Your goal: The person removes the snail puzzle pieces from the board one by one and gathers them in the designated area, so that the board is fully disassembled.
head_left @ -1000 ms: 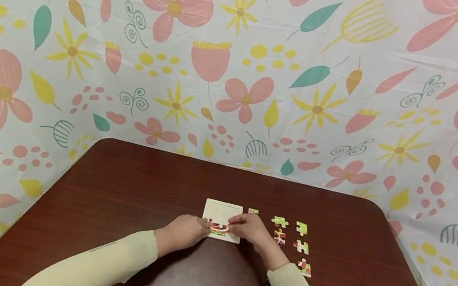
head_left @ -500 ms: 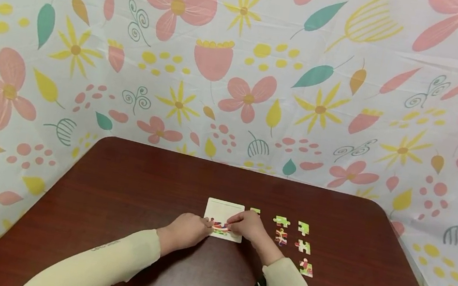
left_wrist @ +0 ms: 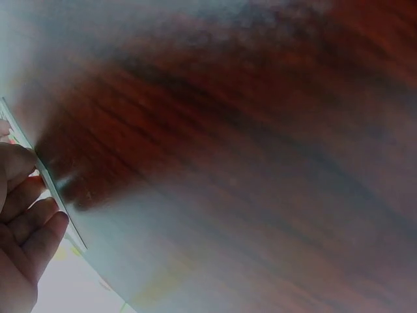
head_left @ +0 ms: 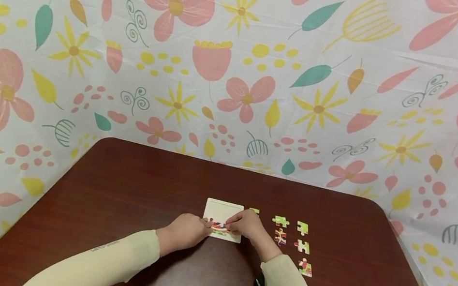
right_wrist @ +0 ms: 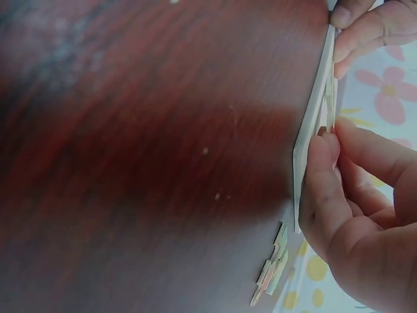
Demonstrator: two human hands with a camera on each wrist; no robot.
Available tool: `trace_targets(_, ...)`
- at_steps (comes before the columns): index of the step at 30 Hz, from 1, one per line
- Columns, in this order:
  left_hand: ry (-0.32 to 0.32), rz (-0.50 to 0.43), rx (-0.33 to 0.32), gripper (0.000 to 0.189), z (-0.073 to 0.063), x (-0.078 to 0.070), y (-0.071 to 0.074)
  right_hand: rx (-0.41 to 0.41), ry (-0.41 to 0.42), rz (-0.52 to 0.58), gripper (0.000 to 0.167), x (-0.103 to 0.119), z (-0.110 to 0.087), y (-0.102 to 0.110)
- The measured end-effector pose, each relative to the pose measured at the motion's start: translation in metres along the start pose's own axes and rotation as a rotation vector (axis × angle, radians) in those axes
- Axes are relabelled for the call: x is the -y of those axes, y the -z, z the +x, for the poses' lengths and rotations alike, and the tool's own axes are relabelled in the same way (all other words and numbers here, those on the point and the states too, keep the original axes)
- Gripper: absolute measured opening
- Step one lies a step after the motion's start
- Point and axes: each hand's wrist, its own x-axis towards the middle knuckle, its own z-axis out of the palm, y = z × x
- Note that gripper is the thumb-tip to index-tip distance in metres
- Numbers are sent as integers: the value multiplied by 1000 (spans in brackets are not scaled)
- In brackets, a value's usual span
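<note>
A white square puzzle tray (head_left: pixel 223 208) lies on the dark wooden table, a printed strip of joined puzzle pieces (head_left: pixel 218 231) along its near side. My left hand (head_left: pixel 186 230) holds the tray's lower left edge, thumb and fingers at the rim in the left wrist view. Over the tray's right part, my right hand (head_left: pixel 249 226) pinches a small puzzle piece between thumb and index finger. The right wrist view shows those fingertips (right_wrist: pixel 331 145) right at the tray's inner surface, covering most of that piece.
Loose puzzle pieces lie right of the tray: a green one (head_left: pixel 281 221), a red and orange one (head_left: pixel 280 237), and several farther right, such as a corner piece (head_left: pixel 302 228). Another piece (head_left: pixel 254 211) is partly behind my right hand. A flowered cloth (head_left: pixel 239 66) hangs behind the table (head_left: pixel 140 179).
My right fingertips have shifted slightly left over the tray, with the wrist a little to the left too. The left hand keeps its place on the tray, and the loose pieces are unmoved.
</note>
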Motion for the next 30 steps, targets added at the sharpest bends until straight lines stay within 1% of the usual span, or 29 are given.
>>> trace_targets(8,11,-21,6,11,-1,1,-2,22,-31,22,7,1,2,2)
trace_targets(13,11,-26,10,12,-1,2,-2,34,-30,35,8,2,1,3)
trace_targets(18,14,-41,26,14,-1,2,-3,26,-30,36,7,1,1,2)
trace_targets(22,12,-53,18,14,-1,2,-3,18,-42,38,7,0,3,1)
trace_targets(30,6,-54,15,16,-1,3,-3,57,-61,98,12,-1,4,5)
